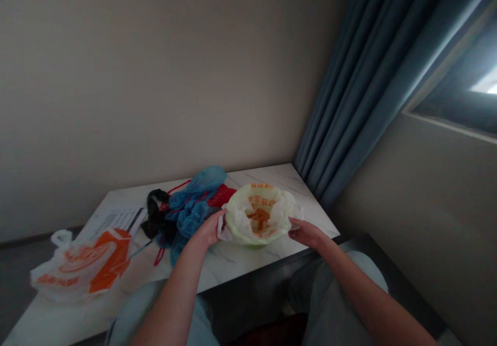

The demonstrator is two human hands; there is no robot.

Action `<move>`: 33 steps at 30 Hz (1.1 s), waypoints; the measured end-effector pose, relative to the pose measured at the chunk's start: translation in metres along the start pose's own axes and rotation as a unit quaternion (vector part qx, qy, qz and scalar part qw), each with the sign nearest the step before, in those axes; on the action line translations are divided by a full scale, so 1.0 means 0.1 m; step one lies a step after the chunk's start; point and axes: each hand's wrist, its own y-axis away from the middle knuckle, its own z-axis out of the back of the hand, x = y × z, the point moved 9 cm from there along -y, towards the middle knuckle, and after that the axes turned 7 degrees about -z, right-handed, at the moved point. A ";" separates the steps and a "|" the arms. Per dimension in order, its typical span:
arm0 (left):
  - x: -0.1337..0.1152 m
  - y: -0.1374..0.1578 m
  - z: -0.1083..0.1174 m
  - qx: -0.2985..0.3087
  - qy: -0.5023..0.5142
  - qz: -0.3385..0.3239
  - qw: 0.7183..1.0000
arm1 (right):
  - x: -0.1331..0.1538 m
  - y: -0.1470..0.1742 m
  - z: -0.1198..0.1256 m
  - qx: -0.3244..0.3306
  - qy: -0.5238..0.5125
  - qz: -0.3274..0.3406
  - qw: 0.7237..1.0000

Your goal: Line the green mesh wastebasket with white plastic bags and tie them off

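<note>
A plastic bag (281,211), white with orange print, lines a round, pale green bin (257,242) on the table, its edge folded over the rim. My left hand (213,228) is closed on the bag's edge at the bin's left side. On the right side, my right hand (305,232) pinches the overhanging bag. Orange lettering shows on the bag's inner wall. The bin's lower part is mostly covered by the bag.
Left of the bin lie crumpled blue bags (194,208), a red bag (223,196) and a black bag (157,216). A white and orange bag (83,265) and a printed sheet (111,221) are farther left. A blue curtain (349,87) hangs at right.
</note>
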 end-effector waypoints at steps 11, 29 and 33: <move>-0.21 0.03 0.13 -0.055 -0.110 -0.098 0.988 | 0.67 0.27 0.05 -0.229 0.268 0.279 0.893; -0.43 0.14 -0.08 -0.014 -0.132 -0.273 0.953 | 0.50 0.27 -0.64 -0.052 0.051 0.281 0.957; -0.34 0.19 -0.18 0.015 -0.127 -0.254 0.959 | 0.30 0.15 -0.79 0.066 -0.037 0.151 0.986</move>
